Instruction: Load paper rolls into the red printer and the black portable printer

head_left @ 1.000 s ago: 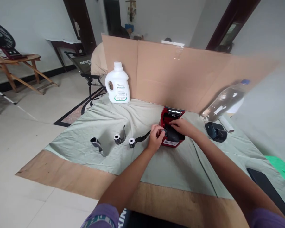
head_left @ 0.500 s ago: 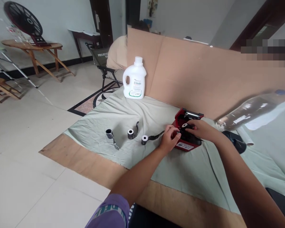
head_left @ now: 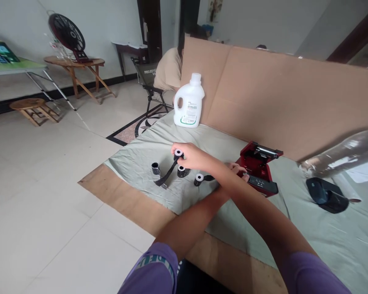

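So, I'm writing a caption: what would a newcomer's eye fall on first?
Probably the crossed arms: the right hand holds a black roll near the other rolls, while the left hand is at the open red box. The white jug at the back, before the cardboard panel, likely draws the eye too.

Black roll [head_left: 178, 156] now out of the red box [head_left: 263, 185], in the right hand [head_left: 188, 155] near other rolls [head_left: 198, 180]

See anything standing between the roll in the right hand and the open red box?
Yes: the left hand is at the left edge of the red box, toward the held roll; another roll rests on the cloth between, slightly nearer the camera.
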A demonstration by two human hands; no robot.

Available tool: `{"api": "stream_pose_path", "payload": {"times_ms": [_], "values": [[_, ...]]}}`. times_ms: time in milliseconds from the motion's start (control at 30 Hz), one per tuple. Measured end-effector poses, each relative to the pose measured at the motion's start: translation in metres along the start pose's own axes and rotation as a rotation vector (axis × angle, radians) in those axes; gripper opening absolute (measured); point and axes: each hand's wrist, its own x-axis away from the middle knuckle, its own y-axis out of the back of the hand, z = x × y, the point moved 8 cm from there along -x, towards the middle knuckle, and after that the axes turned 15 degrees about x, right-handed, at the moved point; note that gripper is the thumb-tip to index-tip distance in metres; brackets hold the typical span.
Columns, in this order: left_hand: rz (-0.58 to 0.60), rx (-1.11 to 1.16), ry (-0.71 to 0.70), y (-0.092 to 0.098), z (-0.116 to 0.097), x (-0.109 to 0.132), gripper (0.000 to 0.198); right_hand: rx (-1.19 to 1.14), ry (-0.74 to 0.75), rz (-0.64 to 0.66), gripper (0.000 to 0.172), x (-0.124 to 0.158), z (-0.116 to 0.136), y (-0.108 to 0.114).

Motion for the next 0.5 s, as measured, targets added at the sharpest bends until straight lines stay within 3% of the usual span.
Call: {"api": "stream_pose_path", "payload": {"times_ms": [133,333,500], "values": [[0.062,0.057,0.015,0.0,-0.004,0.004,0.012,-0.012,0.04,0.071,0.03,-0.024,-0.008,-0.029],[0.022,0.057,-0.012,-0.001,-0.002,0.004,0.009,-0.214,0.048,0.011,0.032,-0.033,-0.021,-0.017],[0.019,0.063,-0.015,0.001,-0.005,0.004,0.009,-0.429,0.092,0.074,0.027,-0.036,-0.024,-0.022]]}}
